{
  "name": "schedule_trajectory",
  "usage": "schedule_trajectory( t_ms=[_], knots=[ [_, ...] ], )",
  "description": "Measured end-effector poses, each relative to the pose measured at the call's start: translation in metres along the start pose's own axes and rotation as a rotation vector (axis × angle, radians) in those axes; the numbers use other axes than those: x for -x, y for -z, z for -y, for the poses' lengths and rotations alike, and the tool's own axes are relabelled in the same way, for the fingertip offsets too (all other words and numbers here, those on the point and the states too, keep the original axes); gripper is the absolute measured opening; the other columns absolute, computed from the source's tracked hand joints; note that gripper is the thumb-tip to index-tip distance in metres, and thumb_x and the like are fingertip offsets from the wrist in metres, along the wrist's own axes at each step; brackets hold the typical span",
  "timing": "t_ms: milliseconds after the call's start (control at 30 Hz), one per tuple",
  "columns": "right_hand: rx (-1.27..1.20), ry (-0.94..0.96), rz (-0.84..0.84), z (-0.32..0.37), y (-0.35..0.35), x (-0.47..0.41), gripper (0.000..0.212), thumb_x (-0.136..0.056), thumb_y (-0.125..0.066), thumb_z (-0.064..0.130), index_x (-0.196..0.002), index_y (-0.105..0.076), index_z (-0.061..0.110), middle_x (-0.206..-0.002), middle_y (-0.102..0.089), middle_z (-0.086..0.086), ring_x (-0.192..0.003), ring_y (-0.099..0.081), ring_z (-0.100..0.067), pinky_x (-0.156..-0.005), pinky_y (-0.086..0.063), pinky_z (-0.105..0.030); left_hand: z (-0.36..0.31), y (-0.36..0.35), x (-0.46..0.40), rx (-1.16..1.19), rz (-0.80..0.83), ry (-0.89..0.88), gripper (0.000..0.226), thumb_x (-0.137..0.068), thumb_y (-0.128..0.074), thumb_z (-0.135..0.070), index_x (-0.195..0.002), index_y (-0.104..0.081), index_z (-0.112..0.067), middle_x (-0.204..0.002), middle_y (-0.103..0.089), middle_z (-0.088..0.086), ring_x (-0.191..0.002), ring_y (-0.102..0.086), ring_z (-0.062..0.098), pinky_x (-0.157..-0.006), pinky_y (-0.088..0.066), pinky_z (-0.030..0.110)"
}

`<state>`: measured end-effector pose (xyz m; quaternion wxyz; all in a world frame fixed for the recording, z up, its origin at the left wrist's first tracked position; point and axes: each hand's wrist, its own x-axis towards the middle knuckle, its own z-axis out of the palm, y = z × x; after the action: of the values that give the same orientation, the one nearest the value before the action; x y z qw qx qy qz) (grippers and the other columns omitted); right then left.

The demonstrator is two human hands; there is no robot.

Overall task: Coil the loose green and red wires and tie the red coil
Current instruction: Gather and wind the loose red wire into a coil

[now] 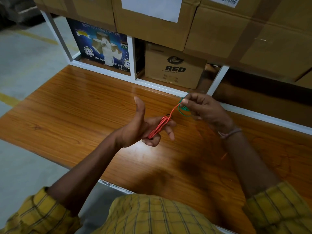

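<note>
The red wire [160,126] is wound in several loops around the fingers of my left hand [143,127], whose thumb points up. Its free end rises up and to the right to my right hand [202,107], which pinches it between thumb and fingertips. The green wire [184,109], a small coil, shows just below and behind my right fingers; whether it lies on the table or hangs from that hand I cannot tell. Both hands hover above the wooden table [84,105].
A white shelf frame [133,59] stands along the table's far edge, holding a blue adhesive tape box [101,48] and a brown "RED" carton [173,68]. Large cardboard boxes [236,27] sit above. Grey floor with yellow lines lies to the left.
</note>
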<state>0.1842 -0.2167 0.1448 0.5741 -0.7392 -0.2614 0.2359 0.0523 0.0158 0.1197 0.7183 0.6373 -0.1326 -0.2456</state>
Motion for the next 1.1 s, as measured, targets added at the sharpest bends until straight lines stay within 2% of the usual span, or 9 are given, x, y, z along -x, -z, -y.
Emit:
schedule_trajectory(
  t_ms=[100, 300, 467, 567, 667, 800, 933, 1000, 1100],
  knots=[
    [0.1, 0.004, -0.136, -0.025, -0.017, -0.004, 0.024, -0.102, -0.067, 0.028, -0.1, -0.069, 0.004, -0.077, -0.059, 0.0, -0.057, -0.047, -0.002, -0.049, -0.038, -0.018, -0.009, -0.003, -0.002, 0.129, 0.034, -0.04, 0.148, -0.062, 0.021, -0.094, -0.154, -0.042, 0.002, -0.137, -0.054, 0.037, -0.056, -0.037, 0.017, -0.051, -0.022, 0.037],
    [0.197, -0.062, -0.127, -0.065, -0.072, 0.02, 0.027, -0.109, -0.052, 0.031, -0.096, -0.073, 0.018, -0.071, -0.055, -0.005, -0.058, -0.049, -0.004, -0.053, -0.038, -0.02, -0.015, 0.0, -0.006, 0.323, -0.069, -0.18, 0.148, -0.066, 0.021, -0.096, -0.159, -0.036, 0.003, -0.142, -0.054, 0.03, -0.061, -0.046, 0.019, -0.059, -0.022, 0.042],
    [0.233, 0.005, -0.034, -0.078, -0.123, 0.058, 0.021, -0.109, -0.055, 0.027, -0.106, -0.075, 0.023, -0.061, -0.055, 0.008, -0.056, -0.053, -0.006, -0.057, -0.041, -0.024, -0.011, 0.01, -0.016, 0.394, -0.236, -0.213, 0.143, -0.07, 0.02, -0.096, -0.161, -0.03, 0.002, -0.146, -0.054, 0.031, -0.083, -0.065, 0.028, -0.075, -0.058, 0.037],
    [0.243, 0.028, 0.007, -0.061, -0.124, 0.074, 0.019, -0.107, -0.058, 0.027, -0.116, -0.075, 0.026, -0.056, -0.059, 0.008, -0.051, -0.058, -0.008, -0.054, -0.045, -0.025, -0.007, 0.01, -0.021, 0.337, -0.363, -0.162, 0.136, -0.068, 0.01, -0.096, -0.166, -0.022, -0.008, -0.152, -0.051, 0.029, -0.099, -0.073, 0.04, -0.093, -0.061, 0.046],
    [0.265, 0.049, 0.069, -0.047, -0.11, 0.083, 0.011, -0.1, -0.069, 0.024, -0.104, -0.078, 0.021, -0.052, -0.062, 0.01, -0.045, -0.059, -0.006, -0.049, -0.044, -0.024, 0.005, 0.018, -0.026, 0.124, -0.502, -0.088, 0.138, -0.057, -0.01, -0.106, -0.164, -0.029, -0.02, -0.147, -0.058, 0.023, -0.109, -0.076, 0.042, -0.099, -0.061, 0.044],
    [0.196, 0.012, 0.088, -0.021, -0.085, 0.082, 0.006, -0.097, -0.074, 0.023, -0.101, -0.077, 0.022, -0.057, -0.062, 0.002, -0.047, -0.051, -0.013, -0.048, -0.038, -0.029, 0.019, 0.024, -0.019, -0.173, -0.492, 0.004, 0.101, -0.055, -0.011, -0.113, -0.13, -0.052, -0.057, -0.13, -0.071, 0.016, -0.115, -0.076, 0.032, -0.119, -0.041, 0.064],
    [0.221, 0.023, 0.093, 0.009, -0.051, 0.064, 0.01, -0.1, -0.069, 0.017, -0.091, -0.073, 0.019, -0.064, -0.068, 0.014, -0.053, -0.055, -0.001, -0.053, -0.042, -0.02, 0.022, 0.009, -0.018, -0.294, -0.342, 0.091, 0.139, -0.055, -0.005, -0.112, -0.148, -0.047, -0.018, -0.125, -0.067, 0.026, -0.093, -0.075, 0.041, -0.094, -0.056, 0.057],
    [0.248, 0.017, 0.02, 0.013, -0.032, 0.048, 0.009, -0.099, -0.07, 0.019, -0.09, -0.072, 0.019, -0.068, -0.066, 0.016, -0.059, -0.056, 0.001, -0.056, -0.042, -0.016, 0.022, 0.005, -0.017, -0.294, -0.264, 0.075, 0.143, -0.056, -0.003, -0.111, -0.15, -0.047, -0.012, -0.128, -0.067, 0.022, -0.076, -0.069, 0.035, -0.069, -0.052, 0.04],
    [0.259, 0.038, -0.105, 0.004, -0.013, 0.022, 0.01, -0.095, -0.075, 0.028, -0.092, -0.074, 0.018, -0.077, -0.066, 0.01, -0.071, -0.059, 0.001, -0.062, -0.046, -0.013, 0.022, 0.001, -0.014, -0.152, -0.151, 0.044, 0.145, -0.054, -0.006, -0.113, -0.15, -0.049, -0.013, -0.129, -0.067, 0.019, -0.065, -0.057, 0.023, -0.059, -0.04, 0.032]
  ],
)
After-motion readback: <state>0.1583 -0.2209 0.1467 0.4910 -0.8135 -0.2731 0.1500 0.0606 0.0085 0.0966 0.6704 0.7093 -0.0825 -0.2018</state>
